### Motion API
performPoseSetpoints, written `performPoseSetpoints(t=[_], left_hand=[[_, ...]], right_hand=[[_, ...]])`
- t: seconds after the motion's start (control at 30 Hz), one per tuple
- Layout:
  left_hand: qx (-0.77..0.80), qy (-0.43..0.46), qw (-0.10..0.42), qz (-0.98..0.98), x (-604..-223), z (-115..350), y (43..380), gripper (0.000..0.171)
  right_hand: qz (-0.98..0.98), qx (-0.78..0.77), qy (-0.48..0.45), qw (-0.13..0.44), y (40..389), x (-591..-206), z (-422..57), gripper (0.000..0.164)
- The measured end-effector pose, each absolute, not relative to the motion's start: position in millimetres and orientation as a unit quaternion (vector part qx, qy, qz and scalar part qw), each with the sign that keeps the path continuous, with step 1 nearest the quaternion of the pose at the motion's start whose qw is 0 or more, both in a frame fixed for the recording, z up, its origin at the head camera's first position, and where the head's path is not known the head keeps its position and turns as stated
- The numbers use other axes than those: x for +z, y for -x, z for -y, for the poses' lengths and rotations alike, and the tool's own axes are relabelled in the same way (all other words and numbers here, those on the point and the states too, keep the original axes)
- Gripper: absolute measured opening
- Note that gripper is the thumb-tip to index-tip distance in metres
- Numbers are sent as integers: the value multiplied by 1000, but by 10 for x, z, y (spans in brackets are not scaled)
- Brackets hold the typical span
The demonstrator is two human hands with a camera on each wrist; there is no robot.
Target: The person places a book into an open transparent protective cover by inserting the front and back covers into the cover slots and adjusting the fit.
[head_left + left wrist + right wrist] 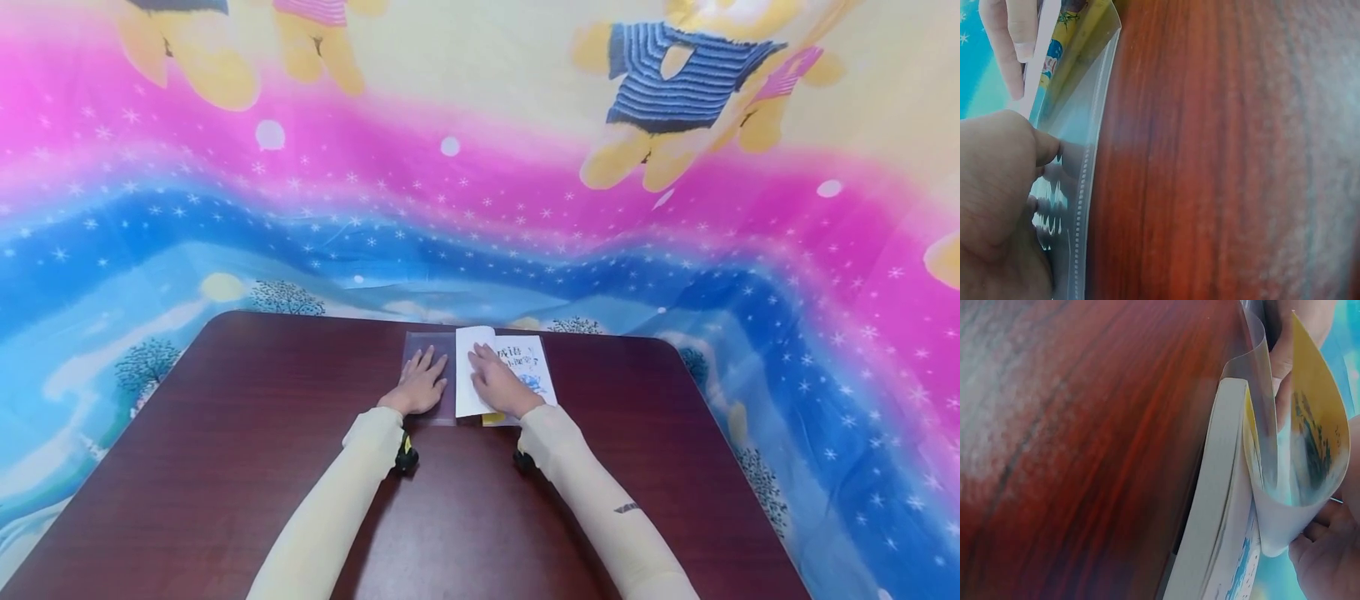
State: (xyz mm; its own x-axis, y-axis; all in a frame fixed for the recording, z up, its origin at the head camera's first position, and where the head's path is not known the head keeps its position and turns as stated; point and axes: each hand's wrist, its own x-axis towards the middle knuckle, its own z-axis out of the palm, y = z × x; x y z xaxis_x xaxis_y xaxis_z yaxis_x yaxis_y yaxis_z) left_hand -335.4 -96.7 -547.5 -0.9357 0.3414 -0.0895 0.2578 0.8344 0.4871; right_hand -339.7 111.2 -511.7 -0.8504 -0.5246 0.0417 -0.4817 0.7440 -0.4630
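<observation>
A thick book (1208, 487) lies near the table's far edge, with its title page (534, 354) showing blue artwork and black characters. Its front cover (1324, 434), yellow with dark print on one side and white on the other, is bent back to the left in a curve. A clear plastic book cover (1088, 147) with a dotted seam spreads out on the left. My left hand (418, 383) rests on that plastic, fingers spread. Over the white side of the bent cover lies my right hand (501, 379), its fingers extended and pressing it. The right palm is partly hidden in the right wrist view.
Beneath everything is a dark reddish-brown wooden table (225, 467) with rounded far corners. A patterned cloth (465, 192) with printed bears and snowflakes hangs right behind the table's far edge and around its sides.
</observation>
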Motion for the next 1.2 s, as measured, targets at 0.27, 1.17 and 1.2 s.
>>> performPoseSetpoints(t=[0.27,1.17,1.2], left_hand=[[233,-158,88,-956,-5422,966,3318,58],[238,-160,76,-955,-5464,970,3329,58],[234,-161,77,-956,-5476,970,3332,58]], right_hand=[[-937,-216,272,47,3395,-5152,-1086,50],[-950,-159,259,71,3387,-5148,-983,48],[-951,-157,258,73,3385,-5150,-977,48]])
